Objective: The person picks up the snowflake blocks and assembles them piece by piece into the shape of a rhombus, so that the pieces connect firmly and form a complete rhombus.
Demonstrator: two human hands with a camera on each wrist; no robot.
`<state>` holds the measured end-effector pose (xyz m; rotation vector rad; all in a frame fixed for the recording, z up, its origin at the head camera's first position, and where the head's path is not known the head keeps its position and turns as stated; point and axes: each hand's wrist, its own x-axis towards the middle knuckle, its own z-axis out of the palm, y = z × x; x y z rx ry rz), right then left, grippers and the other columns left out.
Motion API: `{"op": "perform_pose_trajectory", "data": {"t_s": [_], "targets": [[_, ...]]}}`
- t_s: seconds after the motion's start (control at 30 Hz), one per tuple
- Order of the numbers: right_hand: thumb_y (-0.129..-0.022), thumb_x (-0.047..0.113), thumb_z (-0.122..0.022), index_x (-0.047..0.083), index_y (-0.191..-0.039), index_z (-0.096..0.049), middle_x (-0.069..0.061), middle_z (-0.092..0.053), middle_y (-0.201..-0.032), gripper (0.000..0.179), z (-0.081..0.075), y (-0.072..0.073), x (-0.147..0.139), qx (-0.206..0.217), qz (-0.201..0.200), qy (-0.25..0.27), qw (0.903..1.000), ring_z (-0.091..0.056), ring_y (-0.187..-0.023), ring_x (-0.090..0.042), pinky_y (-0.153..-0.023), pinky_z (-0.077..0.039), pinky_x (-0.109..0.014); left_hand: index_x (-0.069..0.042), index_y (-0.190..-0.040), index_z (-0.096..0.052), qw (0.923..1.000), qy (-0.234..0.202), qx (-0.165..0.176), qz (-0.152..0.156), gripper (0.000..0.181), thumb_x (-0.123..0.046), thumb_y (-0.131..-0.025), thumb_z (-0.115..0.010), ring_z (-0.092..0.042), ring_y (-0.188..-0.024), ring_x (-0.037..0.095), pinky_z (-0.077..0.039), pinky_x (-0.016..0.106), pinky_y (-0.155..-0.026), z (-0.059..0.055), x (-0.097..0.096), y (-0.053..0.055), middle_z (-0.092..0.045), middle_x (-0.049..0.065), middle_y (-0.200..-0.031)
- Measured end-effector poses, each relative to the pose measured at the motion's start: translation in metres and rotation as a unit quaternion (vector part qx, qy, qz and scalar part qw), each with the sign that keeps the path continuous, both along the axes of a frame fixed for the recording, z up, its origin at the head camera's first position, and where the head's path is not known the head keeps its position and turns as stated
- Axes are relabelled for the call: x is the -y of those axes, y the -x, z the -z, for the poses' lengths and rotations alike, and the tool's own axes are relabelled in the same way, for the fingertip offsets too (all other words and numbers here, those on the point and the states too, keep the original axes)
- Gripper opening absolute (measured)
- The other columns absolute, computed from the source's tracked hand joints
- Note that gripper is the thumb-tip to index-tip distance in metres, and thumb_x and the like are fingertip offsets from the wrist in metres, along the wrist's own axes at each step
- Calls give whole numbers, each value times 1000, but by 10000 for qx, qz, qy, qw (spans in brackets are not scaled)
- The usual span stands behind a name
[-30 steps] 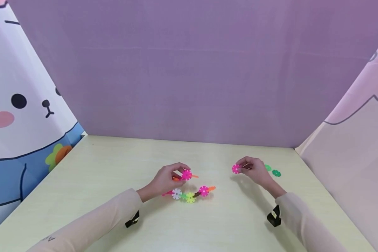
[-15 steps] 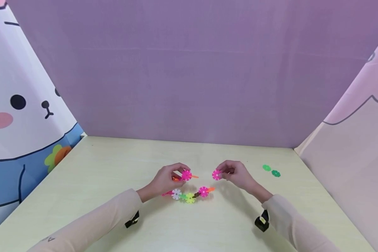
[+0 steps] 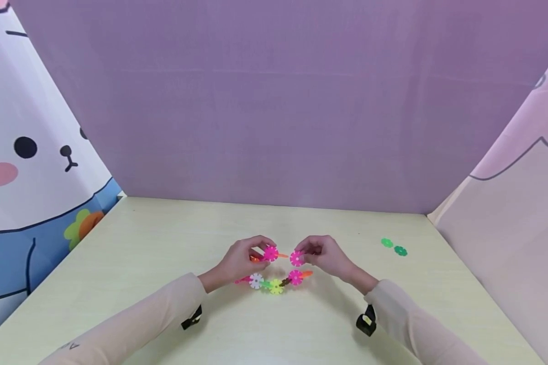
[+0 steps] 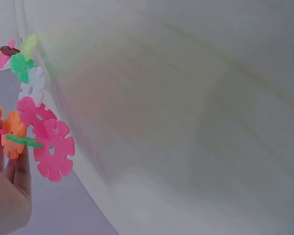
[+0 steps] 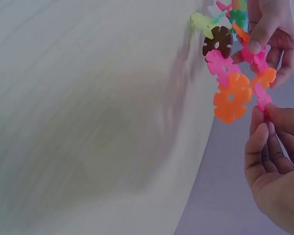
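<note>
My left hand (image 3: 239, 261) pinches a chain of notched plastic snowflake discs by a pink disc (image 3: 270, 253); an orange disc (image 3: 283, 256) sticks out edge-on to its right. The chain's lower stretch curves below, with white (image 3: 256, 280), yellow (image 3: 276, 287) and brown (image 5: 218, 43) discs, ending in an orange disc (image 5: 232, 99). My right hand (image 3: 326, 257) pinches a single pink snowflake disc (image 3: 296, 258) between thumb and fingers. Its edge is right beside the edge-on orange disc; I cannot tell whether they touch. In the left wrist view, a pink disc (image 4: 54, 151) and a green one (image 4: 23, 141) belong to the chain.
Two loose green discs, one light (image 3: 386, 243) and one dark (image 3: 400, 251), lie on the pale table (image 3: 187, 223) at the right. A purple panel (image 3: 274, 126) rises along the back. Printed cloth flanks the table on both sides.
My right hand has moved left with its pink disc, from near the green discs to the chain's orange disc. My left hand and the chain have stayed nearly still.
</note>
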<state>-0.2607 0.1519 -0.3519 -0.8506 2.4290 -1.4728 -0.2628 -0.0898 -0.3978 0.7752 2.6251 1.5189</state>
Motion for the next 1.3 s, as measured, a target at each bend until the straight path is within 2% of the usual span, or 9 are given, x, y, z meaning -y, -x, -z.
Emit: {"op": "perform_pose_trajectory", "data": {"t_s": [0.17,0.27,0.47,0.87,1.3], "targets": [[-82,-12,-52,-13,-98,-60,-30,-62,-88,17,-1,-1,4,65,-71,15,10000,-61,-80,-44,-72,-51,-49,-19,-110,-59,10000,14,10,-2,36,-8,-77,-71,-62,-78,12,-53,21,-70,0,-1,0,-61,-1,-96],[-83,-11,-53,-12,-98,-61,-28,-62,-87,17,9,6,3,74,-77,34,9999,-61,-80,-44,-72,-52,-48,-19,-110,-59,10000,21,49,-26,36,-8,-77,-71,-62,-78,12,-54,21,-70,0,-1,0,-61,-1,-96],[-83,-8,-56,-6,-97,-63,-22,-65,-85,16,23,18,1,-8,-4,-5,10000,-64,-77,-33,-70,-53,-44,-18,-111,-59,10000,34,58,-64,37,-8,-77,-71,-62,-80,12,-54,22,-71,-1,0,0,-62,-2,-97],[-82,-7,-58,-4,-96,-65,-20,-66,-84,16,25,18,3,-120,30,6,9999,-62,-77,-38,-67,-54,-42,-21,-110,-60,10000,17,-50,-76,37,-7,-77,-71,-62,-80,12,-53,21,-71,3,1,0,-62,-3,-97],[-82,-6,-59,-3,-95,-65,-18,-66,-83,14,24,16,3,-303,10,-99,9995,-62,-72,-30,-66,-54,-41,-20,-109,-60,9999,6,-106,-81,37,-6,-77,-71,-63,-81,12,-53,20,-71,1,1,-4,-63,-4,-100]]}}
